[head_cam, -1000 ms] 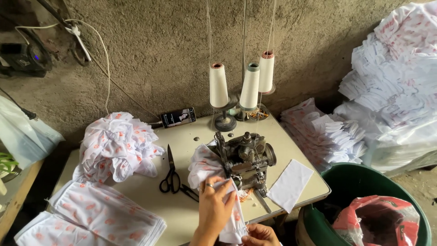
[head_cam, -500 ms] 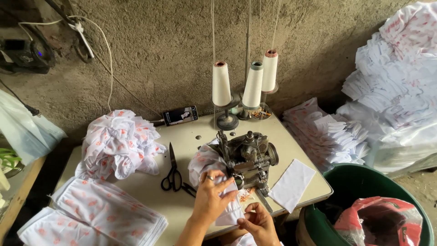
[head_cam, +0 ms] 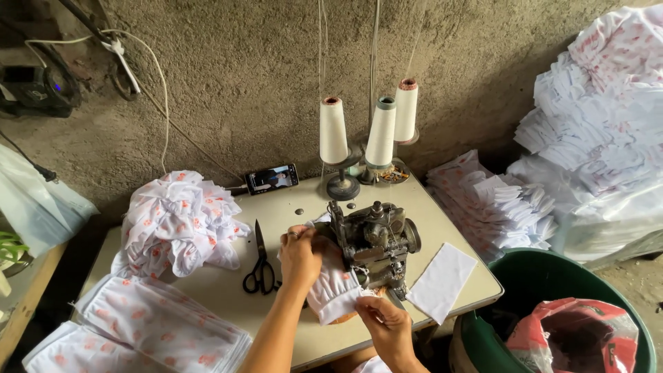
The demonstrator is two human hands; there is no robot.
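My left hand (head_cam: 300, 255) presses down on a white cloth piece with pink print (head_cam: 333, 290), just left of the grey sewing machine (head_cam: 369, 242). My right hand (head_cam: 383, 323) pinches the near edge of the same cloth, below the machine's needle area. Both hands grip the fabric. Black scissors (head_cam: 260, 266) lie on the table left of my left hand. Three white thread cones (head_cam: 378, 131) stand behind the machine.
A bundle of printed cloth (head_cam: 176, 221) sits on the beige table (head_cam: 449, 228), a stack of flat printed pieces (head_cam: 152, 331) at lower left. A phone (head_cam: 272, 178) lies by the wall. A white rectangle (head_cam: 442, 280), a green tub (head_cam: 552, 276) and cloth stacks (head_cam: 497, 200) are on the right.
My right hand has come up from the bottom edge and taken hold of the cloth's near edge. My left hand has shifted slightly forward on the cloth beside the machine.
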